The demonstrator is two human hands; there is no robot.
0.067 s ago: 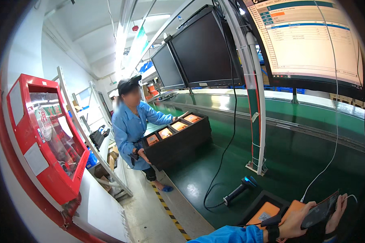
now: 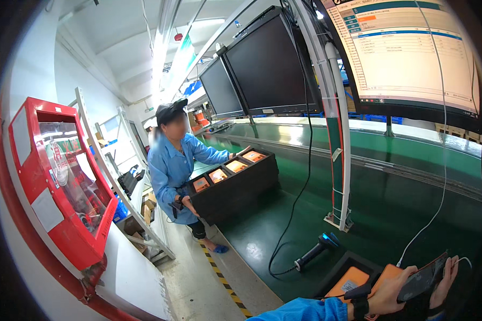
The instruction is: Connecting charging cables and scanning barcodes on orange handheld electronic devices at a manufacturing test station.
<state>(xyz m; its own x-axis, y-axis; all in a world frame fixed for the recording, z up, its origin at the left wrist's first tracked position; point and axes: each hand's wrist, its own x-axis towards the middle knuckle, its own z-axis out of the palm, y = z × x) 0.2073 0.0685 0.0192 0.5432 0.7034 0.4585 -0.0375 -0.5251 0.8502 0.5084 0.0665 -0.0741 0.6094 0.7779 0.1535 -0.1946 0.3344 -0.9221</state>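
Note:
My left hand, in a blue sleeve with a black wristband, is closed on the near edge of a flat device with a dark glossy screen. On its other side my right hand grips the same device, its fingers partly hidden behind it. Beside my left hand is an orange device, with a white cable running to its upper end. Another orange device lies in a black foam tray on the green bench. A black handheld scanner with a blue light rests just beyond the tray.
Across the green bench, a co-worker in blue holds a long black foam tray with several orange items. A white post rises from the bench. A lit monitor hangs at right; a red cabinet is at left.

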